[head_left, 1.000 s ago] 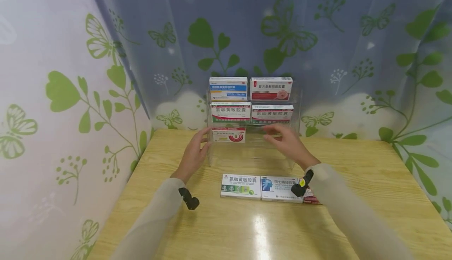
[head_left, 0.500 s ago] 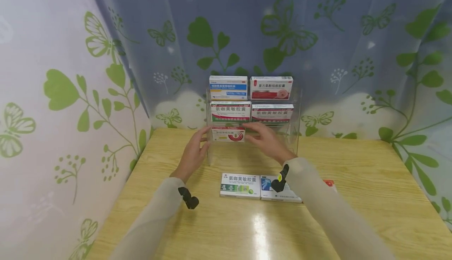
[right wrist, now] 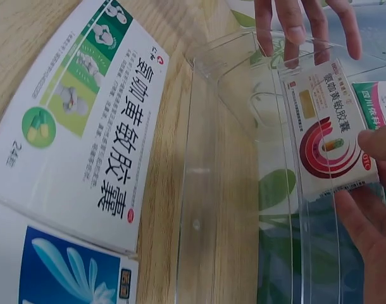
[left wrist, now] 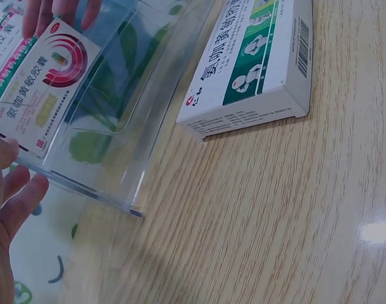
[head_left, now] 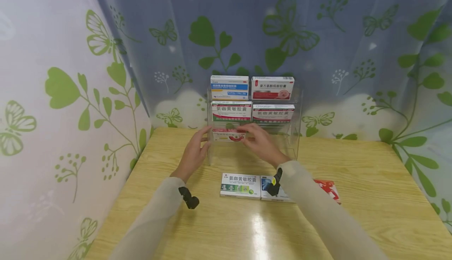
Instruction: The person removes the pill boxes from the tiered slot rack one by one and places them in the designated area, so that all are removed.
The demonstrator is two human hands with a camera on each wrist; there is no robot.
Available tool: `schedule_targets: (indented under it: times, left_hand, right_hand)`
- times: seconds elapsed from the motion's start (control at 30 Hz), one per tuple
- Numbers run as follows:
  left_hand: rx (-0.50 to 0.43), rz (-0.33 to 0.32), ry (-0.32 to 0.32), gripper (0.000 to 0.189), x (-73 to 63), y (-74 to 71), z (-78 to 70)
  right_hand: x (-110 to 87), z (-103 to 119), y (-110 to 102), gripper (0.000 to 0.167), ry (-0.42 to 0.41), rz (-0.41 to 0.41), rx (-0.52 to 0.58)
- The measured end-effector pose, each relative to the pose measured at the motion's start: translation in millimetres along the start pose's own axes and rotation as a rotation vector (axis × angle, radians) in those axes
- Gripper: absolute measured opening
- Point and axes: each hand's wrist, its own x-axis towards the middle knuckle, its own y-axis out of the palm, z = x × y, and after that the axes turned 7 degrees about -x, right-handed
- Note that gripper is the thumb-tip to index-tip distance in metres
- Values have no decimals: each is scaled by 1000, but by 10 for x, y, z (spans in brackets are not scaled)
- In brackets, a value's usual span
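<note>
A clear acrylic tiered rack [head_left: 226, 156] stands on the table holding several medicine boxes. On its lowest tier, at the left, sits a white medicine box with a red ring [right wrist: 329, 136]. My left hand [head_left: 192, 154] touches the rack's left side, fingers extended and thumb toward the front, as the right wrist view also shows. My right hand [head_left: 263, 144] is at the right end of the red-ringed box; its fingertips touch or nearly touch the box's upper edge and end. Neither hand visibly carries anything. Above are a blue-and-white box [head_left: 229, 88] and several red-and-white ones.
In front of the rack lie a green-and-white medicine box [head_left: 240, 185], a box with a blue picture [head_left: 268, 183] partly under my right wrist, and a red box [head_left: 328, 189] partly behind my sleeve. A patterned curtain [head_left: 339, 56] hangs close behind the wooden table [head_left: 353, 166].
My right hand has moved left from the lowest tier's right part to the red-ringed box, and its forearm shifted, baring more of the red box. The left hand has stayed at the rack's side.
</note>
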Motion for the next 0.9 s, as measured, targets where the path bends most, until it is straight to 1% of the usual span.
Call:
schedule_targets:
  times: [0.1, 0.2, 0.27, 0.33, 0.43, 0.57, 0.67, 0.8, 0.9]
  left_hand:
    - [-4, 5, 10, 60, -2, -1, -6]
    - [-3, 3, 10, 60, -3, -4, -12]
    - [-2, 0, 8, 60, -3, -4, -11]
    - [1, -2, 6, 60, -4, -3, -7]
    - [-1, 0, 6, 61, -10, -4, -5]
    - [-1, 0, 9, 61, -18, -4, 4]
    - [7, -7, 16, 60, -10, -4, 19]
    - [12, -12, 20, 60, 4, -6, 22]
    - [1, -5, 18, 60, 3, -9, 8]
  right_hand:
    - [10, 29, 45, 41, -3, -26, -45]
    - [29, 55, 90, 37, 0, -51, -111]
    - [40, 70, 111, 34, 10, -75, -136]
    - [38, 92, 105, 31, 20, -110, -136]
    - [16, 123, 38, 28, 19, -167, -112]
    - [-70, 156, -169, 28, -9, -217, -103]
    - [-179, 148, -376, 28, -31, -231, -115]
    - [-387, 59, -663, 27, -55, -250, -154]
    - [-605, -49, -878, 26, -60, -283, -198]
